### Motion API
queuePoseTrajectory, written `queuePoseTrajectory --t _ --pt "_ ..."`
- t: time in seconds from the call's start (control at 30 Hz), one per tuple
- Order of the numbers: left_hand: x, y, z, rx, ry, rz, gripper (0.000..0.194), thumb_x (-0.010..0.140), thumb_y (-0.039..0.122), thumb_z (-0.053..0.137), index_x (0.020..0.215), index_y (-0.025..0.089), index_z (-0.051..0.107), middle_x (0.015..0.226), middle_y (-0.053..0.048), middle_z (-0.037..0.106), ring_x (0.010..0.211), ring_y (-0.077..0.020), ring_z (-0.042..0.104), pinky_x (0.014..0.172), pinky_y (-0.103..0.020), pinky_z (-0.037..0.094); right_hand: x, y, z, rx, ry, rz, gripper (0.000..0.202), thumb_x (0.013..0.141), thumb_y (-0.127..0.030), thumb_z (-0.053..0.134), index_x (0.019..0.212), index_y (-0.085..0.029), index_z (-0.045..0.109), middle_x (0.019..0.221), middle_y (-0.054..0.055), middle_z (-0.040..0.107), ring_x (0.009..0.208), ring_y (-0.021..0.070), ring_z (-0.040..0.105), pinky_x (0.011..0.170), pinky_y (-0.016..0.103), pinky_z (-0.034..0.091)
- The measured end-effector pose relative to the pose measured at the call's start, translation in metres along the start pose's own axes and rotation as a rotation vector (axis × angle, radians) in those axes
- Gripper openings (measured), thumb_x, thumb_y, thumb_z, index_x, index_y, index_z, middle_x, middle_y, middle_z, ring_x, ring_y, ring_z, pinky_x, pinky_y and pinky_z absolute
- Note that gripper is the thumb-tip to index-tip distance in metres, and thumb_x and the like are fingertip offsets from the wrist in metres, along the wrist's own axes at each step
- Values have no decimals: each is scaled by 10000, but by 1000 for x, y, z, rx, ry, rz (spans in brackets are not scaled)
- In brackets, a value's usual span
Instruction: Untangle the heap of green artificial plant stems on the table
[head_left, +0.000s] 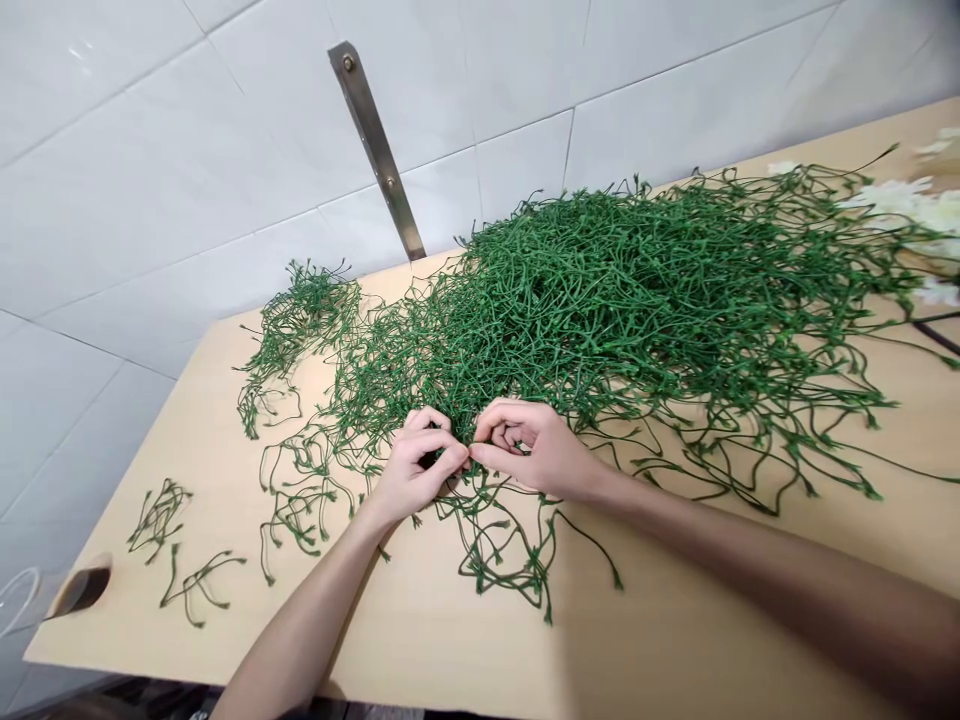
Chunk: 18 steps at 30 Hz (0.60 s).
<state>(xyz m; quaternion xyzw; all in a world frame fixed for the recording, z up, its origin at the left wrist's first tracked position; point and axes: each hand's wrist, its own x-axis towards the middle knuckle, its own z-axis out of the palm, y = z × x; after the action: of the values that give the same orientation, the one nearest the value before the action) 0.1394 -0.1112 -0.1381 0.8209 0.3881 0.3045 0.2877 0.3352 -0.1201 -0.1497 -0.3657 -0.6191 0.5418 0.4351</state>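
Note:
A large tangled pile of thin green stems (600, 300) lies on the light wooden table (645, 610). At the pile's front edge, my left hand (424, 460) and my right hand (525, 445) meet, their thumb and finger tips pinched together. What sits between the fingertips is too small to make out. Just below my hands a loose bunch of green stems (510, 570) spreads over the wood, and more stems lie behind my fingers.
Small stem clusters lie at the left (159, 515) and lower left (199, 585). White flowers (907, 210) and a dark cable (937, 335) are at the right. A metal bracket (379, 150) is on the tiled wall. A dark hole (82, 590) is near the table's left corner.

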Motion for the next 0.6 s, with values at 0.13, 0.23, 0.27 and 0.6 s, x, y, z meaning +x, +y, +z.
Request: queuePoseTrajectory --t 0.13,0.23,0.27,0.6 --pt "0 2 1 67 -26 30 439 956 418 493 640 174 675 682 -45 608 798 -187 522 785 -355 366 0 -1 -4 -7 -52 -6 98 726 -207 635 694 -164 553 761 0 513 558 70 417 489 229 332" --pt "1 3 2 99 -30 95 402 958 385 508 661 175 680 651 -33 627 793 -185 517 776 -355 355 -1 -1 -5 -62 -67 -46 89 708 -170 614 673 -165 532 783 -2 492 545 58 381 473 220 299" --pt "1 2 2 106 -32 115 392 960 378 510 673 177 685 642 -30 635 791 -185 515 775 -355 352 -1 -1 -6 -84 -65 -60 88 706 -164 608 668 -164 530 783 -2 485 542 56 371 469 219 289" --pt "2 -2 6 145 -2 168 424 957 457 513 683 195 704 582 -17 646 764 -185 518 744 -353 337 0 -2 -4 -290 -160 -125 150 746 -153 562 599 -161 538 604 -30 454 492 67 376 490 229 300"
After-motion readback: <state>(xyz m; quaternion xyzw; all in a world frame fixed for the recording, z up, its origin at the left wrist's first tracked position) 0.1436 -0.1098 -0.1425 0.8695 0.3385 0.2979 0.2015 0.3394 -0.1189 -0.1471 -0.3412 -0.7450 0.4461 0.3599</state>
